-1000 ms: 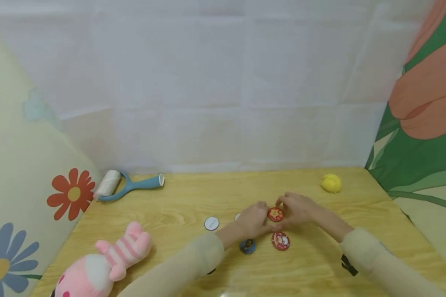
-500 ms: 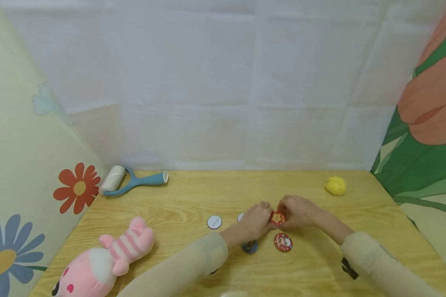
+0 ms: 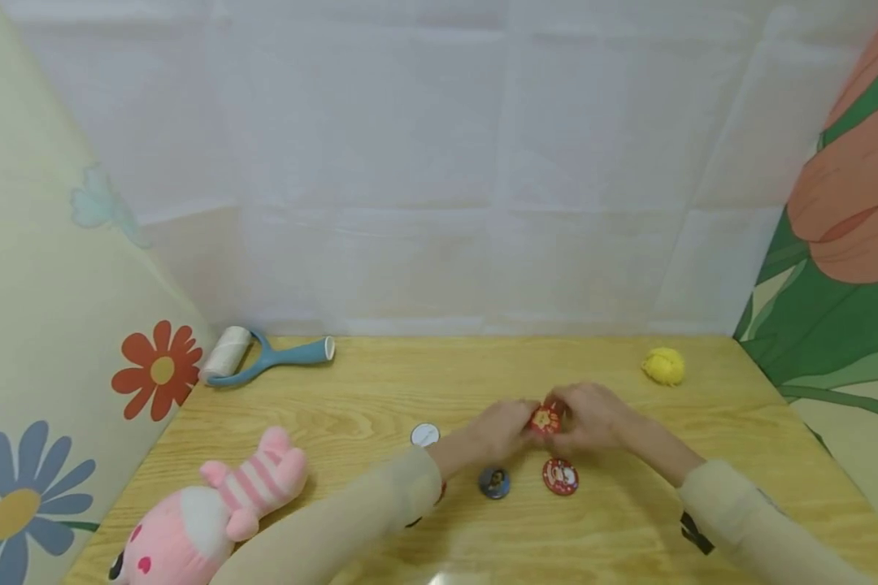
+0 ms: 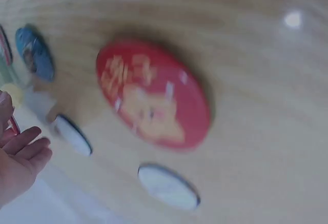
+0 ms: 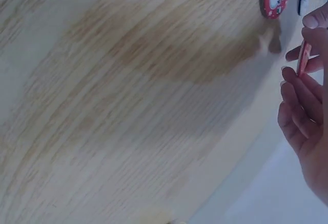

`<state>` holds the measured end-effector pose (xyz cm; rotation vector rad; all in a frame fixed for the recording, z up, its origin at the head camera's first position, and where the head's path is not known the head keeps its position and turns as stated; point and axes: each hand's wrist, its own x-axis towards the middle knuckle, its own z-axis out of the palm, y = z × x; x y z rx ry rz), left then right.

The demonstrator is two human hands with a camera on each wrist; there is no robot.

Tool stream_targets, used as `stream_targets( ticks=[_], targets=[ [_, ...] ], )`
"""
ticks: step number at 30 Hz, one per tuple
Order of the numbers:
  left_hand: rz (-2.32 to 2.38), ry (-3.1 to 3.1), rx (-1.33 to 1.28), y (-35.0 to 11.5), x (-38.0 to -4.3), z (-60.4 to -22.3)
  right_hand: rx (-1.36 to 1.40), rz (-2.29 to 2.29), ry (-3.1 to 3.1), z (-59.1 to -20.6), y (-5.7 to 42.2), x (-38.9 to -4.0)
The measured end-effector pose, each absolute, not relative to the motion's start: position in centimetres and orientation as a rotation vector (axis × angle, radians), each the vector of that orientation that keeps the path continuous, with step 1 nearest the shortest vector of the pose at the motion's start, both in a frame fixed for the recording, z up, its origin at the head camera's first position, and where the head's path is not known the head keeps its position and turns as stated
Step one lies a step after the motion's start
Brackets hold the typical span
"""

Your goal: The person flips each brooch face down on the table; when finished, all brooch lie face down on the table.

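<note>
Both hands meet over the middle of the wooden table [image 3: 380,390], and the small red badge [image 3: 545,419] sits right between them, held up off the surface. The left hand [image 3: 503,431] comes at it from the left, the right hand [image 3: 591,418] from the right, so neither is nearer; the badge is pinched at its rim from both sides with fingertips curled in on it. In the right wrist view the badge [image 5: 303,58] shows edge-on as a thin red sliver between the fingers [image 5: 300,101], so it stands roughly upright with its face turned toward the person. How the left thumb lies is hard to say, since the left wrist view is blurred and only catches the hand [image 4: 18,162] at the frame edge. Just below the hands, toward the person, two more badges lie flat: a second red badge [image 3: 559,477] under the right hand and a dark blue badge [image 3: 494,483] under the left. A white disc [image 3: 425,435] rests on the table beside the left forearm.
</note>
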<state>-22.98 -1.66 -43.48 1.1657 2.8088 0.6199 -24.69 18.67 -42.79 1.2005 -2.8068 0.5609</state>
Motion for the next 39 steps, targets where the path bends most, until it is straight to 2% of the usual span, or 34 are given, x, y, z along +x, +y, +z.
stream_targets(
  ticks=[8, 16, 28, 34, 39],
  targets=[
    [0.629, 2.807, 1.357, -2.7, -24.0, -41.0, 1.258, 0.609, -2.660, -41.2, 18.5, -25.3],
    [0.505, 2.857, 1.281, -2.9, -24.5, -37.6, 1.277, 0.580, -2.603, -38.7, 18.0, -26.0],
    [0.509, 2.854, 1.390, -2.7, -25.2, -33.4, 1.366, 0.621, -2.317, -35.8, 18.6, -26.6],
    [0.571, 2.859, 1.317, -2.5, -25.0, -33.5, 1.434, 0.600, -2.276, -35.8, 18.8, -26.5],
    [0.544, 2.955, 1.159, -2.2, -24.6, -33.6, 1.405, 0.626, -2.221, -36.4, 18.5, -26.3]
  ],
)
